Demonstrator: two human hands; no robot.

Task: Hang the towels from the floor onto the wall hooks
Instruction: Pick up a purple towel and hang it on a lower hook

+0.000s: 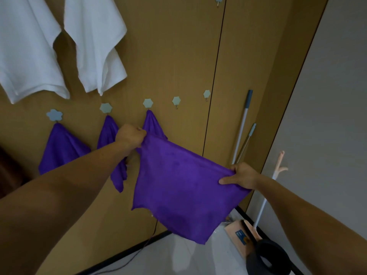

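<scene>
A purple towel (182, 187) is stretched out in front of the wooden wall between both hands. My left hand (131, 135) grips its upper left corner, close to a purple towel (152, 124) hanging from the third flower hook (148, 103). My right hand (241, 176) pinches the upper right corner, lower and to the right. Two more purple towels (61, 147) (108, 132) hang from flower hooks (54, 115) (105, 108) on the left. Two flower hooks (176, 100) (206, 94) to the right are bare.
Two white towels (27, 50) (97, 42) hang higher on the wall. Broom and mop handles (241, 126) lean in the right corner beside a dustpan (243, 235). A dark round object (266, 259) sits on the floor at lower right. A cable (137, 253) runs along the floor.
</scene>
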